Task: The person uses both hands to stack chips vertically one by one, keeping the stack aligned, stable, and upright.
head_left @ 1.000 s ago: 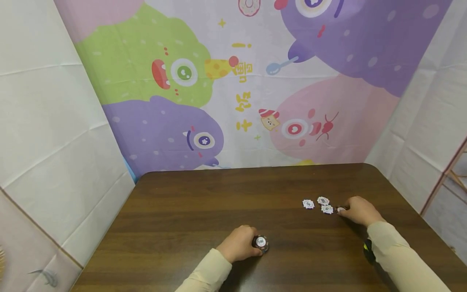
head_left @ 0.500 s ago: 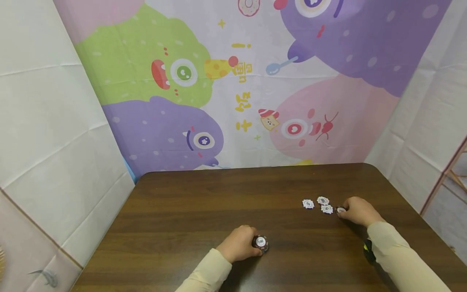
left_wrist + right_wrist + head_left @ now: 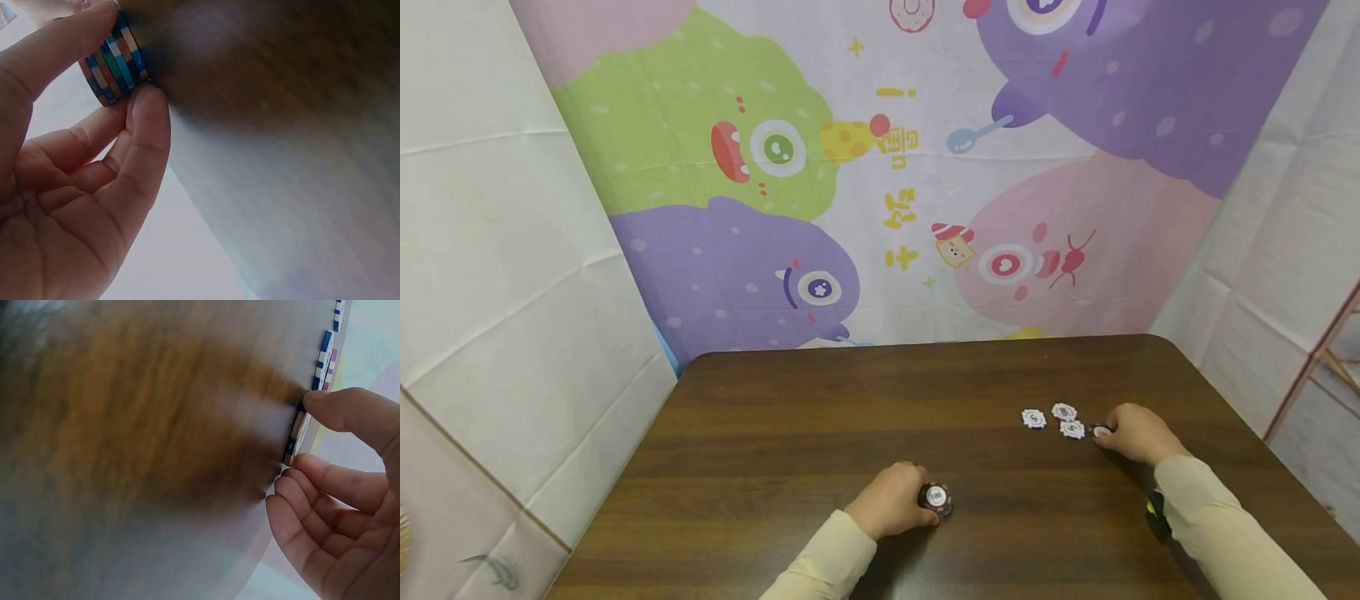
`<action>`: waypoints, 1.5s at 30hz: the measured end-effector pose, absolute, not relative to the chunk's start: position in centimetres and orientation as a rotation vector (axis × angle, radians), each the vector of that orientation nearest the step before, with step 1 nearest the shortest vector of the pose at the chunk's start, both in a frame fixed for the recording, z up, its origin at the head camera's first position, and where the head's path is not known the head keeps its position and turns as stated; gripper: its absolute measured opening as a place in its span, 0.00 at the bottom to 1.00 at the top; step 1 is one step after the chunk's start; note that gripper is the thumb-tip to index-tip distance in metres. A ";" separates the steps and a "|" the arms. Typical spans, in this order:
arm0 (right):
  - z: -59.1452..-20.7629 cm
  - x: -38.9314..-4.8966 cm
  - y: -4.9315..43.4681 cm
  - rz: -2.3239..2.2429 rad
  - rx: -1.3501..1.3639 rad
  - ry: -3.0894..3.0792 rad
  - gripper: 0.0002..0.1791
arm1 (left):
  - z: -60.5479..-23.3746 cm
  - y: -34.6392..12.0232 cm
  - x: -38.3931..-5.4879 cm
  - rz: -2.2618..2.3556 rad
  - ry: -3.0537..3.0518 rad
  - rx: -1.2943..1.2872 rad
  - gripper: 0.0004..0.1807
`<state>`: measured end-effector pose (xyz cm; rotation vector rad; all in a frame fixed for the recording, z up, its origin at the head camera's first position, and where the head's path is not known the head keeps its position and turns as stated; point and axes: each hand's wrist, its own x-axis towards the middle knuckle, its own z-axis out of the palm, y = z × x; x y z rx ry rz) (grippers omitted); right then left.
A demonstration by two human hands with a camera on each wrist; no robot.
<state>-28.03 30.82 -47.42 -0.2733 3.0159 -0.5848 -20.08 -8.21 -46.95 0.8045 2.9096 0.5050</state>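
Observation:
My left hand (image 3: pixel 891 502) grips a short stack of poker chips (image 3: pixel 936 497) between thumb and fingers; the top one is dark and marked 100. In the left wrist view the stack (image 3: pixel 115 65) shows several chips with differently coloured striped edges. Farther right, my right hand (image 3: pixel 1141 433) pinches a single dark poker chip (image 3: pixel 1101 431) that lies flat on the table, seen edge-on as a black and tan chip (image 3: pixel 295 434) in the right wrist view. Just left of it lie three white chips, one white chip (image 3: pixel 1072 429) close beside the pinched one.
Another white chip (image 3: pixel 1063 412) lies behind that one, and a third white chip (image 3: pixel 1033 418) sits a little apart to the left. The brown wooden table (image 3: pixel 790 433) ends at a cartoon-printed cloth (image 3: pixel 925 192) at the back. Pale cloth walls stand on both sides.

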 end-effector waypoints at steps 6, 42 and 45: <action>-46.9 -27.9 30.6 -0.617 -0.259 3.037 0.13 | -46.8 -8.3 -20.0 0.494 2.913 0.817 0.17; -43.3 -24.9 18.8 -0.781 -0.757 2.988 0.15 | -46.8 -8.3 -20.1 0.510 2.893 0.781 0.17; -43.3 -24.4 17.7 -0.796 -0.812 2.963 0.15 | -46.9 -8.3 -20.1 0.505 2.901 0.788 0.17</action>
